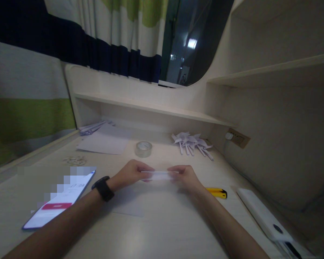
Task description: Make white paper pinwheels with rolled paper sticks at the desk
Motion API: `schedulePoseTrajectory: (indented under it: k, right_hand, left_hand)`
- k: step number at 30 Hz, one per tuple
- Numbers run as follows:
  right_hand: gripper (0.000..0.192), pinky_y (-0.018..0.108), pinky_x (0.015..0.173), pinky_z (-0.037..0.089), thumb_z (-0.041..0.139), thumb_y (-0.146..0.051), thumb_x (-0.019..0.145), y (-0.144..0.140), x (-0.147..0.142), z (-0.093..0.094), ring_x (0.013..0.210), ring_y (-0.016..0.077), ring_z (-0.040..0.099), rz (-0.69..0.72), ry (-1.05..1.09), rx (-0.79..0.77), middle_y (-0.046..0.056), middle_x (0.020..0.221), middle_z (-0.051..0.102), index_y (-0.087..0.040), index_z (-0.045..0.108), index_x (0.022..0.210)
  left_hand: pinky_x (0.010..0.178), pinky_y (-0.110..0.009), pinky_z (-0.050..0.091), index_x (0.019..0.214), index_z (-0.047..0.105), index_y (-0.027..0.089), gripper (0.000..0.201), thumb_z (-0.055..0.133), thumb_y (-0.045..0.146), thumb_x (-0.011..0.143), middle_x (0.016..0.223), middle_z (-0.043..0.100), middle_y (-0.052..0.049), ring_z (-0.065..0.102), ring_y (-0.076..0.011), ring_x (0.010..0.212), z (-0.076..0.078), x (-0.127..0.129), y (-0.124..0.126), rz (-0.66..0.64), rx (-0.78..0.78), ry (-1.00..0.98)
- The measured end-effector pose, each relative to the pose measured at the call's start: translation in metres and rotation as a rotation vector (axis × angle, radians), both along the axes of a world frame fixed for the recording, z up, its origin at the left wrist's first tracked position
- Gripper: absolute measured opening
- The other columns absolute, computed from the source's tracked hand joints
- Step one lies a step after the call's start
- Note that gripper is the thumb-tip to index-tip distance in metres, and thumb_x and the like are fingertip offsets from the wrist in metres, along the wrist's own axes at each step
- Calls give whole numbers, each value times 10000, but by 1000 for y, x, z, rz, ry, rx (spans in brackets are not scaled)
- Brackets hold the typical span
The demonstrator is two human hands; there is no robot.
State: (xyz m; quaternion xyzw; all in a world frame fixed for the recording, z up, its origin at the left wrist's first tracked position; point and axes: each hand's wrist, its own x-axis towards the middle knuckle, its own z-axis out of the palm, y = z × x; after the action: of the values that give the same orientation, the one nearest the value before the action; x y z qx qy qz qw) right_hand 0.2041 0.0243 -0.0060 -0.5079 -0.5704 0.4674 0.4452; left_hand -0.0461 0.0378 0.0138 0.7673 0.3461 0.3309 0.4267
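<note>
Closest in, two bare forearms run out over the pale desk [162, 230], the left one wearing a black wristband [103, 188]. The left hand [129, 174] and right hand [185, 176] meet over the middle of the desk, each pinching one end of a small white paper strip [160, 175] held level between them, just above the surface; the fingers of both hands are curled in and pressed on the strip's ends, though the blur makes it hard to tell whether it is rolled or flat. A sheet of paper [129, 205] lies on the desk under the hands. To the left a phone [61, 203] lies face up with its screen lit. Just right of the right hand sits a yellow utility knife [217, 192], and further right a long white device [264, 216]. Behind the hands stand a roll of clear tape [143, 149], a white sheet [104, 142] and a heap of folded paper pinwheels [191, 142] near the wall socket [237, 137]
</note>
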Motion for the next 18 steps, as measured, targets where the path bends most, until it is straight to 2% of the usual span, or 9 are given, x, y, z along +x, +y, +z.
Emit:
schedulePoseTrajectory:
  k: [3, 10, 15, 18]
  right_hand:
    - [382, 265, 492, 499, 796, -443, 561, -2, 0, 4, 477, 122, 579, 13, -48, 28, 31, 612, 667, -133, 738, 777]
    - [423, 260, 488, 503, 771, -501, 584, -8, -4, 12, 479, 123, 586, 59, -75, 41, 31, 610, 663, -129, 731, 781]
    - [454, 247, 471, 488, 756, -522, 610, -12, -7, 14, 474, 124, 595, 85, -5, 10, 35, 613, 664, -130, 729, 838]
    - [464, 237, 457, 470, 773, -510, 593, -13, -7, 13, 457, 120, 584, 70, 32, -10, 33, 574, 657, -126, 737, 850]
  left_hand:
    - [609, -266, 520, 940, 743, 111, 293, 687, 326, 749, 733, 733, -82, 667, -180, 644, -2, 0, 1, -25, -51, -24]
    - [598, -295, 568, 1014, 713, 100, 377, 647, 404, 801, 796, 730, -113, 693, -195, 649, -6, 1, 0, -85, -159, -75]
    - [599, -313, 575, 959, 722, 79, 362, 710, 373, 748, 869, 726, -140, 697, -217, 693, 1, 2, -3, -12, -220, -155]
    - [606, -308, 570, 962, 725, 77, 354, 733, 341, 727, 816, 733, -128, 690, -203, 670, 3, 2, -3, 21, -254, -159]
